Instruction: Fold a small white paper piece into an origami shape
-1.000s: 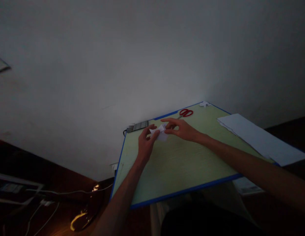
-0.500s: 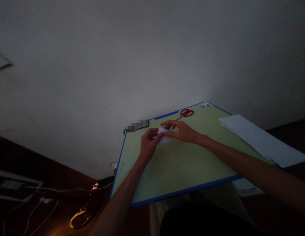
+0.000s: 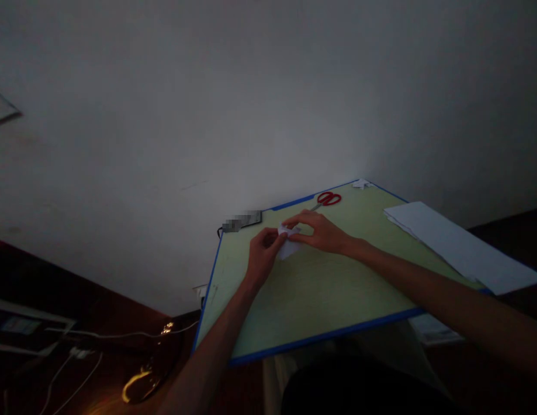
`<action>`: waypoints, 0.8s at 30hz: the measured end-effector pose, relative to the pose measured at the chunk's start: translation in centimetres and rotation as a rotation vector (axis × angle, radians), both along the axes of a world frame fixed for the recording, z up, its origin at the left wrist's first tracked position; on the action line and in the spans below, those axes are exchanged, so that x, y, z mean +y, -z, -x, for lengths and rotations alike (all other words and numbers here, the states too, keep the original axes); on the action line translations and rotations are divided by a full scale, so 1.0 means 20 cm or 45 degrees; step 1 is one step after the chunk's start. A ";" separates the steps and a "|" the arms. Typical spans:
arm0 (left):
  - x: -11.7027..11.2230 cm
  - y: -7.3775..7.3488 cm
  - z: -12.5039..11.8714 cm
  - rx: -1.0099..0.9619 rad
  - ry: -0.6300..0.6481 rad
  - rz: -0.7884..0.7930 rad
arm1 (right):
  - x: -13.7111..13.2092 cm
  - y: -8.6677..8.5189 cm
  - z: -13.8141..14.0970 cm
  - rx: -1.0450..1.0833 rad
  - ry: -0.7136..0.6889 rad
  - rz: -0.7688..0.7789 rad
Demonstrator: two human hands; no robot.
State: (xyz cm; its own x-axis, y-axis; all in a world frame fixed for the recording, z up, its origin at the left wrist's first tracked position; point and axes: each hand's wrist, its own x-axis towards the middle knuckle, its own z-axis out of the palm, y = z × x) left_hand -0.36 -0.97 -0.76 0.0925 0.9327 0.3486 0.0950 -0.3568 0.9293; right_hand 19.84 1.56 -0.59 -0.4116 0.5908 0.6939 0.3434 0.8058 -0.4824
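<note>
Pinching the paper (image 3: 290,246) between both hands: my left hand (image 3: 260,256) has fingers closed on its near corner, my right hand (image 3: 323,231) grips its far edge. It sits low on the surface (image 3: 320,300), scissors (image 3: 329,199) just beyond.

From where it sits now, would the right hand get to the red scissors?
Probably yes: the red scissors lie just beyond the right hand on the green tabletop, nothing between, though it pinches the folded paper.
</note>
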 end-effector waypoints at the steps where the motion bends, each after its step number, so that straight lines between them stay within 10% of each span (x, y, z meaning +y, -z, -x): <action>1: 0.00 0.00 0.00 -0.007 0.006 0.000 | 0.00 0.00 0.00 -0.007 0.016 -0.022; 24: -0.02 0.00 0.00 0.167 -0.057 -0.077 | -0.01 -0.01 0.01 -0.048 0.064 0.055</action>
